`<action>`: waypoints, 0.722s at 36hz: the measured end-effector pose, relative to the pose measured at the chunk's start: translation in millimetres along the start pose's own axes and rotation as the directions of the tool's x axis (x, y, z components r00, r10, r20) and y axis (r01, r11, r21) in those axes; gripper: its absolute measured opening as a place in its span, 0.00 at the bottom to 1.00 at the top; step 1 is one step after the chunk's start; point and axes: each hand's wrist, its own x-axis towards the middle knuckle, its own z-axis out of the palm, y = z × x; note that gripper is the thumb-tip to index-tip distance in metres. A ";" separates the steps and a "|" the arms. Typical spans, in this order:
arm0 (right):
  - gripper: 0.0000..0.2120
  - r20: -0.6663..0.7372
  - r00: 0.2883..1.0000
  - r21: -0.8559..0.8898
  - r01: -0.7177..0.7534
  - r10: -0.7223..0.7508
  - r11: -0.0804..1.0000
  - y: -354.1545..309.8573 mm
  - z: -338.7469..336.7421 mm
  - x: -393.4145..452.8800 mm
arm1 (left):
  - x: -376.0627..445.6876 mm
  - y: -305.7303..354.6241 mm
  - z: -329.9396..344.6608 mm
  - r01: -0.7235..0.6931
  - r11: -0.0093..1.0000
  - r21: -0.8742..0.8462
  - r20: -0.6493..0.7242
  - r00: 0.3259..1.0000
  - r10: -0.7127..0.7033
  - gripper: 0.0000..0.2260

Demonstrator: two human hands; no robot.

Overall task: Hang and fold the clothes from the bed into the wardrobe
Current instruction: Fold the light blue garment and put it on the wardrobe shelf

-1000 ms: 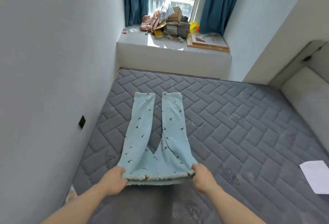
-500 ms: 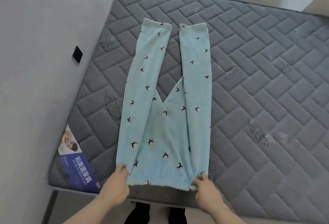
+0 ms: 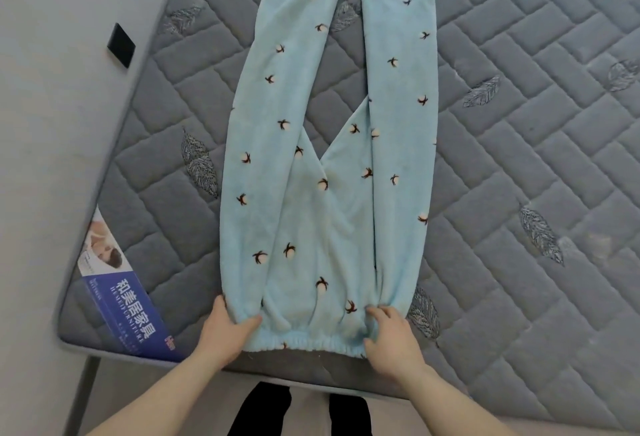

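Light blue fleece trousers [image 3: 322, 172] with small dark and white flower prints lie flat on the grey quilted mattress [image 3: 519, 165], legs pointing away from me, elastic waistband at the near edge. My left hand [image 3: 227, 328] grips the left end of the waistband, thumb on top of the cloth. My right hand [image 3: 393, 335] pinches the right end of the waistband, fingers curled into the fabric.
A white wall [image 3: 52, 124] with a small black square [image 3: 121, 45] runs along the mattress's left side. A blue printed label [image 3: 128, 307] sits on the mattress's near left corner. My dark trouser legs [image 3: 263, 411] show below the bed edge.
The view has tilted down from the window to the mattress's near edge. The trousers have been drawn toward me and laid flat; both hands stay on the waistband ends.
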 end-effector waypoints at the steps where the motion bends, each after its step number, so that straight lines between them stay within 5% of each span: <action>1: 0.28 0.003 1.000 0.023 -0.002 0.002 1.000 1.0 -2.3 1.3 | -3.4 6.5 2.9 -0.035 0.998 -0.044 0.000 0.999 0.035 0.23; 6: 0.23 -0.018 1.000 0.147 -0.020 0.023 0.989 8.3 -22.0 -1.8 | -41.7 60.1 12.0 -0.335 0.937 -0.102 -0.013 0.942 0.335 0.25; 13: 0.17 -0.143 0.979 0.419 -0.071 0.143 0.905 27.0 -59.6 -13.6 | -88.6 115.2 46.7 -0.645 0.753 0.125 0.250 0.755 0.605 0.40; 20: 0.18 -0.190 0.947 0.552 -0.114 0.258 0.826 61.3 -73.0 -12.5 | -96.7 139.6 127.0 -0.725 0.532 0.438 0.472 0.689 0.550 0.42; 26: 0.14 -0.148 0.949 0.586 -0.144 0.280 0.797 81.6 -70.3 -4.6 | -84.0 136.5 160.6 -0.763 0.396 0.511 0.739 0.625 0.251 0.37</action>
